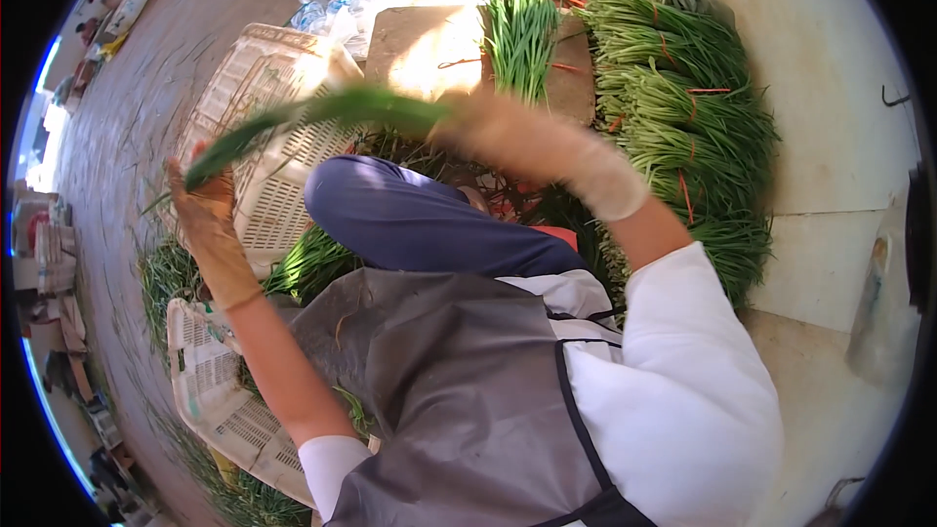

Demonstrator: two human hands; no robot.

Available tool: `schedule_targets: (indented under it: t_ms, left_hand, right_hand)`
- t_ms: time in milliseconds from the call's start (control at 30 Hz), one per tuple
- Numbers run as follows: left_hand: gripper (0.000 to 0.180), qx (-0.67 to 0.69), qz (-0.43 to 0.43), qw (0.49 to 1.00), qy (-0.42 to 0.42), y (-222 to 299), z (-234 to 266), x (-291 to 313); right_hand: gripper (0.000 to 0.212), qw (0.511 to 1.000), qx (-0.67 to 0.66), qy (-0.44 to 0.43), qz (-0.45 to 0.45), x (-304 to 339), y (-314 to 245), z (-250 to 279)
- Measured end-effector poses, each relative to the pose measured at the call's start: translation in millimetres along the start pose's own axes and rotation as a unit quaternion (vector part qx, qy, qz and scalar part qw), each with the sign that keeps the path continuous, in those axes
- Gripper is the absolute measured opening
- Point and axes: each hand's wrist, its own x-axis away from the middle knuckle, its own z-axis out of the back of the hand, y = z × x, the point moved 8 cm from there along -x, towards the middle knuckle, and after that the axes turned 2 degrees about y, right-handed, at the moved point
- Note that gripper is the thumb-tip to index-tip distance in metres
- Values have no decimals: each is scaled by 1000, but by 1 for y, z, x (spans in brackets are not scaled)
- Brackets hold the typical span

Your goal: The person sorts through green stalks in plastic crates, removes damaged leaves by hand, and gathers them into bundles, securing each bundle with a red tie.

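My right hand (508,137), in a tan glove and blurred by motion, grips one end of a bunch of long green chives (342,107). The bunch stretches leftward in an arc above my raised knee. Its drooping leaf tips reach my left hand (210,224), which wears a stained tan glove. There the fingers point up and stand apart, with the tips passing in front of the palm; whether they touch is hard to see. A cream plastic crate (264,49) lies tilted behind the bunch.
Bundles of chives tied with red bands (683,107) are stacked at the right along a pale wall (810,137). More chives (522,29) lie on cardboard (415,39) ahead. A second crate (195,381) stands by my left elbow, with loose leaves (171,283) on the floor.
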Motion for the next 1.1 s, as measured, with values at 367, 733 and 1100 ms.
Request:
schedule_targets:
  t_ms: [367,733,1100]
  left_hand:
    - [31,-332,134,899,-252,-217,-145,46]
    - [17,-636,-436,439,-462,-391,-202,81]
    - [17,-701,-87,545,-451,-368,-195,44]
  right_hand:
    - [50,856,96,412,-298,-7,181,109]
    - [70,859,185,108,-464,-6,271,-12]
    - [105,854,157,224,-443,-34,312,39]
